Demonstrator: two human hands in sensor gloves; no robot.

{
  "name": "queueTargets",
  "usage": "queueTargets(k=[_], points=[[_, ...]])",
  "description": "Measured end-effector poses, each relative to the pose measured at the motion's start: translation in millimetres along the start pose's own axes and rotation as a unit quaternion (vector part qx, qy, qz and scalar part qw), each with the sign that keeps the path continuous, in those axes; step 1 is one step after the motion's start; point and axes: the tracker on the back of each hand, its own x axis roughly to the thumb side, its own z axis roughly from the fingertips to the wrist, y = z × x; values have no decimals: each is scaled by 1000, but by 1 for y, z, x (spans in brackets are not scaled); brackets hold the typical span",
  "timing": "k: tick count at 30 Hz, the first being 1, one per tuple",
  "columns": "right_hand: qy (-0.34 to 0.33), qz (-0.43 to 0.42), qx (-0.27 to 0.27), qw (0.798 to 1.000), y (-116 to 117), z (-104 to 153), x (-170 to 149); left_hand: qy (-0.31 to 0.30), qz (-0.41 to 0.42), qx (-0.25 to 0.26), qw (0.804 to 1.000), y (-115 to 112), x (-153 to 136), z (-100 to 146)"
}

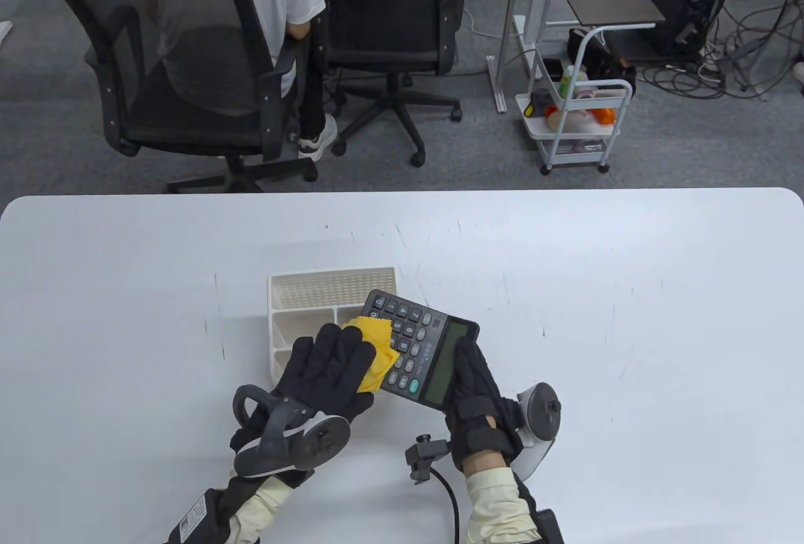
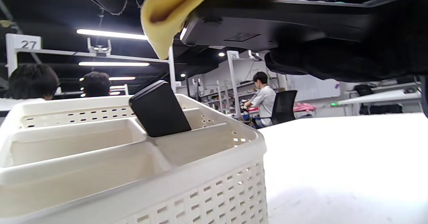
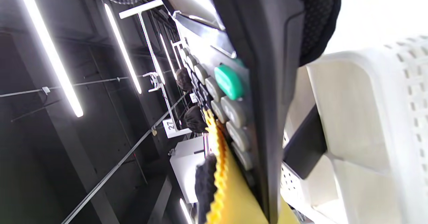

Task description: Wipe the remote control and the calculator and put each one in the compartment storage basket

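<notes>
"27" on white sign (image 2: 23, 43) on background rack

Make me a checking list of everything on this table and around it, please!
Surface: white table, faint scuff marks.
Job's things: calculator held above the table; yellow cloth on its keys; remote control stands tilted in a back compartment of the storage basket.
Clutter: nothing seen.
Grippers: left hand presses the cloth; right hand grips the calculator's display end.
Cables: black lead beside the right wrist.
Surroundings: office chairs, a seated person, white cart.
</notes>
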Motion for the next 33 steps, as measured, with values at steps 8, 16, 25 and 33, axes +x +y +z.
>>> queueTargets(k=[8,16,25,33], points=[[-5,34,13,999,8,1,-2,-54,-26,10,998,-7,20,-1],[-10,104,85,991,27,3,-3,-28,13,8,999,-6,8,-1],[-33,148,157,976,38,1,2,86,20,0,996,-2,-29,3],[-55,161,196,966,42,0,4,135,222,-21,965,2,-68,11]])
